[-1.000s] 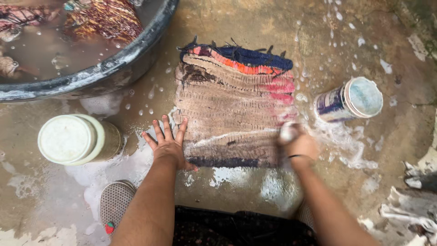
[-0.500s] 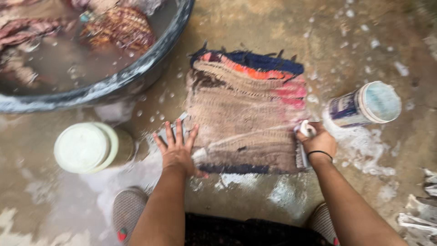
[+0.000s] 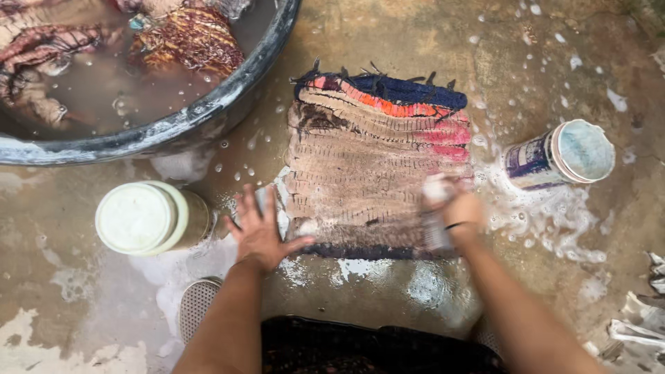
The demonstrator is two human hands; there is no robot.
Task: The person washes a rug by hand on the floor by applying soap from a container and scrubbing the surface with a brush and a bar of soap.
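On the wet concrete floor (image 3: 388,28), a woven mat (image 3: 377,163) lies flat, soaked and soapy, with a dark blue and orange band at its far edge and a dark band at its near edge. The left hand (image 3: 260,232) rests palm down with fingers spread wide, on the floor at the mat's near left corner; the thumb touches the mat's edge. The right hand (image 3: 460,211) is closed around a scrub brush (image 3: 435,221), which presses on the mat near its right edge. Both the hand and the brush are blurred.

A dark round basin (image 3: 208,114) sits at the upper left, filled with murky water and soaking patterned cloths (image 3: 190,38). A jar with a white lid (image 3: 138,218) lies on its side just left of the left hand. A blue and white tub (image 3: 561,154) lies on its side to the right of the mat, in a patch of foam (image 3: 547,218). A grey shoe (image 3: 195,305) shows beside the left forearm.
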